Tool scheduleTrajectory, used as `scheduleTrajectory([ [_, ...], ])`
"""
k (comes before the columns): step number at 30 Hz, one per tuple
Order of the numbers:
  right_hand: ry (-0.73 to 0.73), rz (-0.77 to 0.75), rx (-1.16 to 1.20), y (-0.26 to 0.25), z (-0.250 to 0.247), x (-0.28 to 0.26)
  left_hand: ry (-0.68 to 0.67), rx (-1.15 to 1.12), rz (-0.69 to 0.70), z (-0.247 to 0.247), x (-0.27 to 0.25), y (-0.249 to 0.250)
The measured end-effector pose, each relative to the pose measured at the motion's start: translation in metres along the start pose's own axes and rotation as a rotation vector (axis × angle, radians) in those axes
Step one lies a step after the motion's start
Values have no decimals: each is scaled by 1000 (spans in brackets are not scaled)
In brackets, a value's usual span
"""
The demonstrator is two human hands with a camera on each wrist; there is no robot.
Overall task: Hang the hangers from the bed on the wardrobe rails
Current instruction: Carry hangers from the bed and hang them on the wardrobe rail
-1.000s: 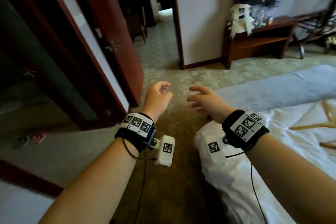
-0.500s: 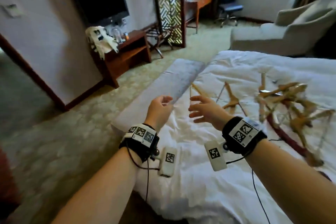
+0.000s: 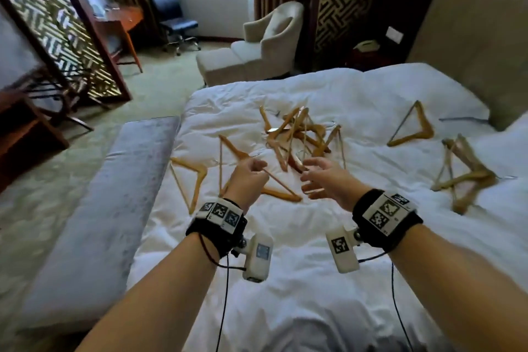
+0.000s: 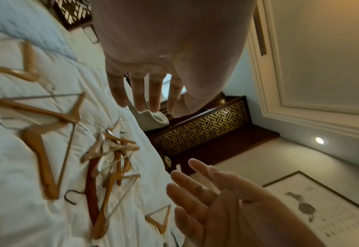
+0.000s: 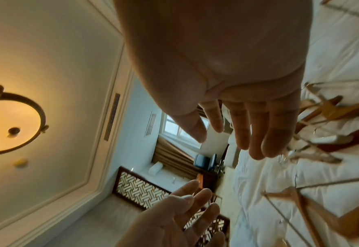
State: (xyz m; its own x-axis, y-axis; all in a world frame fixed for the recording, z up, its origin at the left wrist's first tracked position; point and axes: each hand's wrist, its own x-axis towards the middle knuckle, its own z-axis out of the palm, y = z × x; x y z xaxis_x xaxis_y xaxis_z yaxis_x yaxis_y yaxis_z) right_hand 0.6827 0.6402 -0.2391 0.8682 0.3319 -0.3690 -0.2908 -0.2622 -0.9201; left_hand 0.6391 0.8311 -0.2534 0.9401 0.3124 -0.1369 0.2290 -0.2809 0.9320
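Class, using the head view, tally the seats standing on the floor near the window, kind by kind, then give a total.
Armchair: 1
Footstool: 1
Office chair: 1
Total: 3

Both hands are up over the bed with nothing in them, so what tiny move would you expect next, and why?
Probably lowering the left hand onto the hanger lying just under it. Both it and the right hand are empty, fingers relaxed, above the white bed, and that hanger lies apart from the tangled pile, so it should lift free.
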Motion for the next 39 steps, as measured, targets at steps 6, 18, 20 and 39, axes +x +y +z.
scheduleTrajectory([
  [6,138,12,50,28,-101,9,-114,50,37,101,32,36],
  [18,178,110,172,79,-308,98,-215,209,-56,309,129,71],
  [20,170,141,176,90,-324,114,-231,209,-107,327,142,65],
  [39,188,496,267,197,-318,267,-316,244,-425,390,273,-73],
])
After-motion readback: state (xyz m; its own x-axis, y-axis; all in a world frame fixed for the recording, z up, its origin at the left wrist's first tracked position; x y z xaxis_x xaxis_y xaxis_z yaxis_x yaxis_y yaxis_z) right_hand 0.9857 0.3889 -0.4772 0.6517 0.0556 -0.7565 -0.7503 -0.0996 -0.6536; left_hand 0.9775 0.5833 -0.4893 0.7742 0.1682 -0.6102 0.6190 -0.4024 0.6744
